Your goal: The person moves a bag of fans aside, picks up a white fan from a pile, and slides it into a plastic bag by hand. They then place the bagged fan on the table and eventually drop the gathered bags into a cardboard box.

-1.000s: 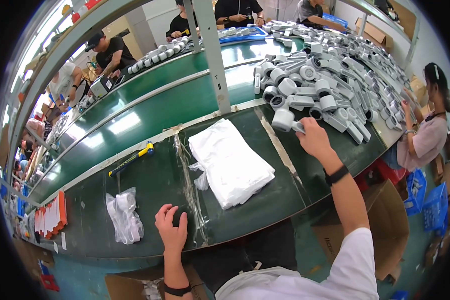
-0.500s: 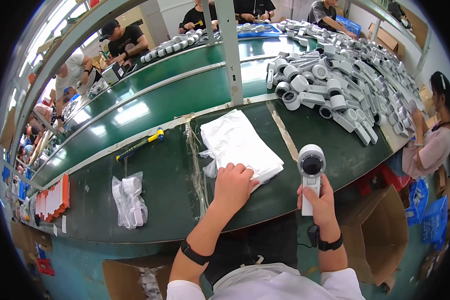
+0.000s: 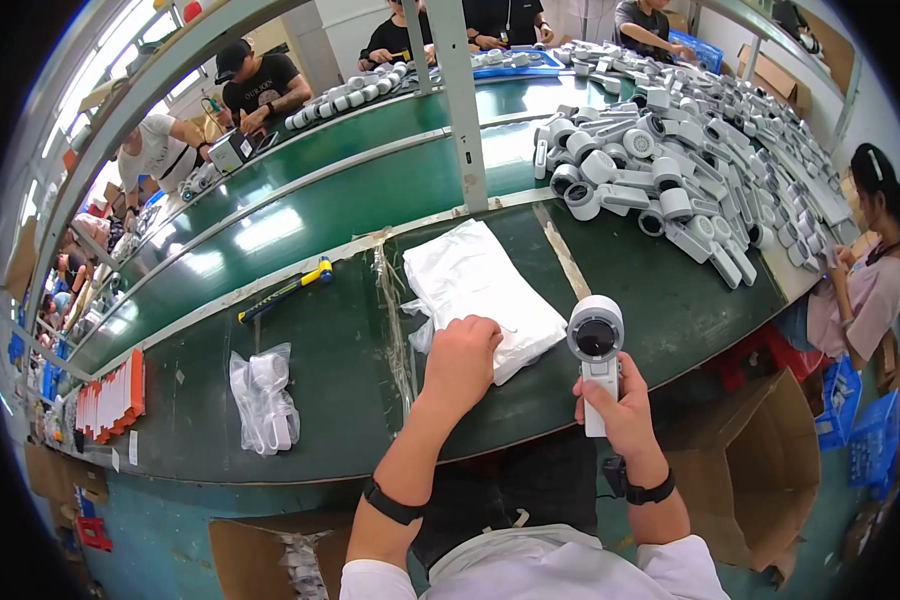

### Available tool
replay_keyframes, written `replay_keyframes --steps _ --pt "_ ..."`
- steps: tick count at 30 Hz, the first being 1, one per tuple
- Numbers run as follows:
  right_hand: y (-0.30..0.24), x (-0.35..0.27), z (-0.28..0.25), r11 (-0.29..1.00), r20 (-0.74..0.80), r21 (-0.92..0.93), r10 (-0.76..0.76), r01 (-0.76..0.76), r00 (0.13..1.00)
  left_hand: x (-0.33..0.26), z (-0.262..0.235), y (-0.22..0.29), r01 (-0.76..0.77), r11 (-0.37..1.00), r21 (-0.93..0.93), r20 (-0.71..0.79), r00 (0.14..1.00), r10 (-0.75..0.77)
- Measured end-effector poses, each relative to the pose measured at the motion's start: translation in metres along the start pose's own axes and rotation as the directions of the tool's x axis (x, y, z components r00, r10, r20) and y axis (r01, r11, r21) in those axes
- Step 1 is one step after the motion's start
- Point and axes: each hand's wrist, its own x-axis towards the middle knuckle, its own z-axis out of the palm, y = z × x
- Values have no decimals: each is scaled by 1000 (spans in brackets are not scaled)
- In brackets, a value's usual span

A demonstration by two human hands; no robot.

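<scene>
My right hand [image 3: 620,408] is wrapped round the handle of a white handheld fan [image 3: 597,338]; its round head points up, with a dark opening facing me. On the near left part of a stack of white plastic bags [image 3: 480,285], my left hand [image 3: 458,368] is closed, fingers curled in a pinch at a bag's edge. How much of the bag lies between the fingertips is partly hidden. Farther left, a bagged handheld fan [image 3: 263,398] in clear plastic lies on the dark green table [image 3: 345,390].
A large heap of white fans [image 3: 660,170] covers the far right. A yellow-and-black hammer [image 3: 288,290] lies left of the bags, orange-and-white boxes [image 3: 112,398] at the far left. Open cartons [image 3: 760,470] stand below the table edge. Co-workers sit around; a metal post [image 3: 462,120] rises ahead.
The fan in my right hand has moved left, toward the bag stack. My left hand has drawn slightly back and left, its fingers curling tighter at the bags.
</scene>
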Motion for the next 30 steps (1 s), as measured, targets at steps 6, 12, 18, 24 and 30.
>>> replay_keyframes --steps 6,12,18,24,30 --pt "8 4 20 999 -74 20 -35 36 997 0 -12 22 206 891 -405 -24 972 -235" --pt "16 3 43 987 -217 -44 -159 153 963 -15 -12 38 241 782 -575 -8 954 -300" --pt "-1 -29 21 989 273 -59 144 -133 951 -16 -18 38 267 736 -622 35 949 -315" --pt "-20 -17 13 950 361 -146 311 -276 879 -19 -23 24 421 409 -810 287 892 -349" --pt "-12 -9 10 888 310 -379 388 -261 868 -26 -40 29 405 588 -701 230 908 -351"
